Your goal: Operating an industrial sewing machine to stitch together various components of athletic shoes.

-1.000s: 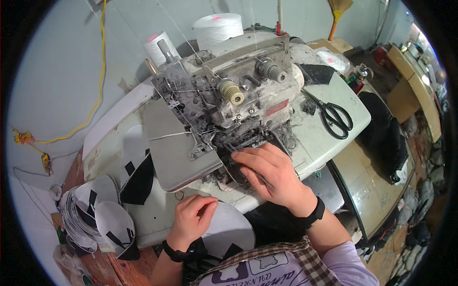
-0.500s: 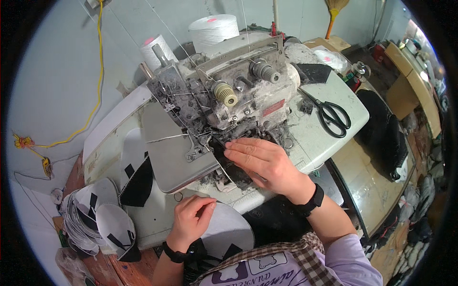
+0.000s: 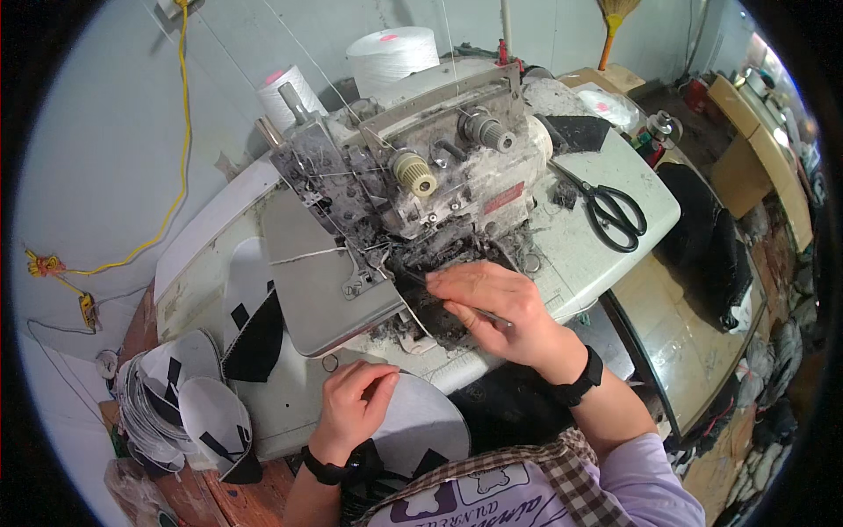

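A lint-covered overlock sewing machine (image 3: 457, 176) stands before me, its lower front exposed and packed with dark fluff. My right hand (image 3: 496, 307) is at that opening, fingers closed round a slim metal tool (image 3: 499, 319). The tool's rear end shows below the palm; its kind is mostly hidden by the fingers. Near the table's front edge my left hand (image 3: 351, 408) is curled closed, with nothing visible in it. Beside it lies a rounded pale grey fabric piece (image 3: 426, 413). A white thread (image 3: 307, 256) crosses the machine's metal plate (image 3: 320, 303).
Black-handled scissors (image 3: 615, 215) lie on the table right of the machine. Stacked white and black fabric pieces (image 3: 167, 386) sit at the left. Thread cones (image 3: 392, 61) stand behind. Dark cloth (image 3: 702, 246) hangs at the right, and a yellow cord (image 3: 186, 114) runs down the wall.
My right hand has drawn slightly right and down from the needle area and turned, exposing the metal tool's rear end. My left hand stays nearly still.
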A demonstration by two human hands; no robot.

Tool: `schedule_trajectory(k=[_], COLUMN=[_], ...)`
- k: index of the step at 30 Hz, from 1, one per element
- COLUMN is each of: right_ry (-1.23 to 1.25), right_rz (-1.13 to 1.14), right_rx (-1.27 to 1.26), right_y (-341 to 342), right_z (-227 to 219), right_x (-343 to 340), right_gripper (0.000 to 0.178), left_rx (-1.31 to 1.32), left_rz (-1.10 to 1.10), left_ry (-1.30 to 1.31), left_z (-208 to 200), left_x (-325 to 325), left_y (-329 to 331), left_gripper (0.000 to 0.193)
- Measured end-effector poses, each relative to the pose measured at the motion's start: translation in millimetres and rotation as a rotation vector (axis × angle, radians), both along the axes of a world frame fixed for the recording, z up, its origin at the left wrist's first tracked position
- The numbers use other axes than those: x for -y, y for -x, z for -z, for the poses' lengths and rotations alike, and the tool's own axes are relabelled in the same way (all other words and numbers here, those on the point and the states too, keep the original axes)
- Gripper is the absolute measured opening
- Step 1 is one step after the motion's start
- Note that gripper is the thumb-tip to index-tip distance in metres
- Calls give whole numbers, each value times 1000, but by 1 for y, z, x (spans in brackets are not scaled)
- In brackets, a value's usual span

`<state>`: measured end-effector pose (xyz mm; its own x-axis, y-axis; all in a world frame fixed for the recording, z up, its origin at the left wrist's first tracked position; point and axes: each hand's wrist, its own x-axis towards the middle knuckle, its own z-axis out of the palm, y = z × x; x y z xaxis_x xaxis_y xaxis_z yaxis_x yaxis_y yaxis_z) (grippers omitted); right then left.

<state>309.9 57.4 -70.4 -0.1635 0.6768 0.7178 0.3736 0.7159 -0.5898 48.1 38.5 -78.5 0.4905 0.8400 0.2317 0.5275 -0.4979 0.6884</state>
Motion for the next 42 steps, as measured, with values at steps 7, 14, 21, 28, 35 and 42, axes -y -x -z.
schedule_trajectory(k=[7,14,21,28,35,42], right_ry=[165,-27,109,157,76,121], right_rz=[108,231,259,333,239,295], right_rx=[63,11,25,225,263,116], right_y=[4,23,13,50,57,47], right_z=[-8,0,-8,1,4,7], right_x=[24,14,32,28,26,17], right_gripper=[26,24,21,23,30,29], left_rx=[24,-19,18,7,-26,-8], left_rz=[-18,20,-41,-44,-68,-81], left_ry=[8,7,62,34,54,110], left_z=[2,4,5,2,1,1], left_x=[0,-2,-1,-1,0,-1], left_y=[2,1,2,-3,0,-2], left_gripper=[6,7,6,6,6,6])
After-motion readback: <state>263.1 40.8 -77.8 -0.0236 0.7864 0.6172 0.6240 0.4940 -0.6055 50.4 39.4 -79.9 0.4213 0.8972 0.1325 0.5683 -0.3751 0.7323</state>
